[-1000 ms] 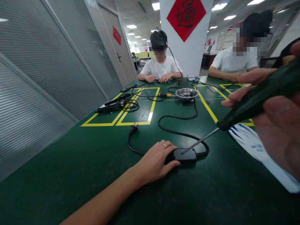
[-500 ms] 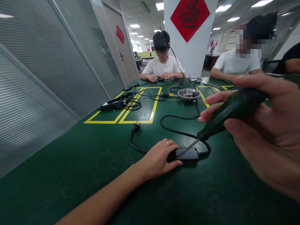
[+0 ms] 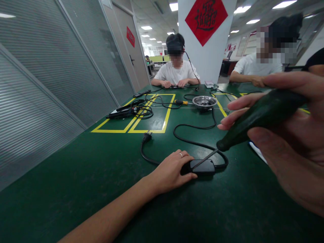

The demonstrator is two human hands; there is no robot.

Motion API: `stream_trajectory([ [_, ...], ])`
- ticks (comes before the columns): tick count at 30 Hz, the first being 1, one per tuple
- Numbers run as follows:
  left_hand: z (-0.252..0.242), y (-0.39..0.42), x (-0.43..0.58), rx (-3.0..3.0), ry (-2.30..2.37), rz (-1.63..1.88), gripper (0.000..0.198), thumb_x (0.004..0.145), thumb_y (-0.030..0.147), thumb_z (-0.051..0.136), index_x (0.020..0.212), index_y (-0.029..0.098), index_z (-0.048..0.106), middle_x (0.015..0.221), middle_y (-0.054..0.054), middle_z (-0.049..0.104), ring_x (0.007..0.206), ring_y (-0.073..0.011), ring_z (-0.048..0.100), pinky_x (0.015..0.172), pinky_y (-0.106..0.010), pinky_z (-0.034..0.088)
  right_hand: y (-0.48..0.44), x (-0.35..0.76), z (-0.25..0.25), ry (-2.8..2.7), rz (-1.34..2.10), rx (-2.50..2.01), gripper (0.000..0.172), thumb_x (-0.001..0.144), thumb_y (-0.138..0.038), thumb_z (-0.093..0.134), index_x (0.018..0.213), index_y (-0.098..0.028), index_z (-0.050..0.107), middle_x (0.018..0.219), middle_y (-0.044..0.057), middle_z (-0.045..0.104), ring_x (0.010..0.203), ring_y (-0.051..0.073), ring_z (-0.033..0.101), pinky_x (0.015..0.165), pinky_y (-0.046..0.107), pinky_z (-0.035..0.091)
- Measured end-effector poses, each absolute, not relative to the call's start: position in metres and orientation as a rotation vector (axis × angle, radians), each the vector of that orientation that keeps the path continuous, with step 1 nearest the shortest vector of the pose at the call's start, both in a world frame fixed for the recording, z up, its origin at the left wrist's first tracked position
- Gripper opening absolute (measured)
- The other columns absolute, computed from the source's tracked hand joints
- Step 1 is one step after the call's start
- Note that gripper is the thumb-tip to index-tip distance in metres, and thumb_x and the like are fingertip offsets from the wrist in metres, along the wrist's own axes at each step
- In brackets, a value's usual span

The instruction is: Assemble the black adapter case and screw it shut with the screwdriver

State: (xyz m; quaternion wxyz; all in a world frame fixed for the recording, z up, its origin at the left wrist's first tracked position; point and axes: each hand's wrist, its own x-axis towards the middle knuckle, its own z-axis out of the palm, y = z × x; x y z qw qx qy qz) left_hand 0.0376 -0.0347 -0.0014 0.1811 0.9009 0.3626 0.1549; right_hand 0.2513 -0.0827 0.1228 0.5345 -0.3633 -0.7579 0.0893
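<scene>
My left hand lies on the table, thumb and fingers closed around the left end of a small black power adapter. In my right hand is a screwdriver with a dark green handle, held tilted. Its thin metal shaft slants down to the left, and the tip meets the adapter near my left thumb; exactly what it touches is too small to tell. A black cord loops away from the adapter's right end. From its left side another length runs to a two-pin plug.
Beyond the cord stand a metal bowl of small dark parts and a yellow-and-black screwdriver. Coiled black cables lie on yellow tape outlines at left. Two people in white shirts sit across the green table.
My right hand and the screwdriver handle have shifted slightly right, and the tip has moved a little right on the adapter. My left hand stays put. The far person's hands have moved.
</scene>
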Motion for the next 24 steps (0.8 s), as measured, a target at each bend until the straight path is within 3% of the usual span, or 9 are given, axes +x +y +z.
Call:
stream_trajectory([
  [5,-0.001,-0.035,0.038,2.533,1.032,0.454,0.040,0.085,0.040,0.064,0.117,0.020,0.055,0.113,-0.008,0.057,0.101,-0.0252,0.052,0.092,-0.040,0.043,-0.083,0.252,0.138,-1.999,0.212,-0.806,0.064,0.082,-0.008,0.054,0.127,-0.051,0.042,0.132,-0.011,0.052,0.114,0.018,0.058,0.099,0.033,0.052],
  [10,-0.004,-0.036,0.038,2.512,1.034,0.459,0.044,0.085,0.041,0.063,0.122,0.019,0.053,0.117,-0.009,0.057,0.107,-0.0274,0.052,0.095,-0.042,0.042,-0.074,0.241,0.148,-2.062,-0.016,-0.661,0.061,0.075,-0.021,0.069,0.125,-0.047,0.046,0.116,-0.007,0.061,0.105,0.017,0.059,0.086,0.031,0.055],
  [15,-0.004,-0.035,0.038,2.514,1.009,0.467,0.042,0.086,0.041,0.062,0.121,0.019,0.054,0.119,-0.010,0.058,0.110,-0.0285,0.052,0.096,-0.043,0.041,-0.068,0.236,0.145,-2.177,-0.140,-0.629,0.059,0.080,-0.011,0.060,0.129,-0.041,0.044,0.131,-0.007,0.055,0.110,0.010,0.058,0.097,0.021,0.047],
  [21,-0.003,-0.034,0.038,2.526,1.022,0.448,0.047,0.085,0.042,0.063,0.125,0.020,0.053,0.120,-0.009,0.057,0.111,-0.0284,0.051,0.100,-0.044,0.038,-0.069,0.233,0.145,-2.021,-0.263,-0.678,0.057,0.072,-0.026,0.073,0.123,-0.041,0.050,0.112,-0.005,0.064,0.093,0.017,0.063,0.077,0.030,0.056],
  [24,-0.004,-0.034,0.038,2.524,1.019,0.447,0.046,0.085,0.043,0.063,0.123,0.020,0.054,0.120,-0.009,0.057,0.111,-0.0284,0.051,0.099,-0.044,0.039,-0.070,0.233,0.146,-2.002,-0.191,-0.746,0.053,0.072,-0.028,0.072,0.121,-0.037,0.053,0.112,-0.003,0.064,0.096,0.020,0.062,0.078,0.033,0.056],
])
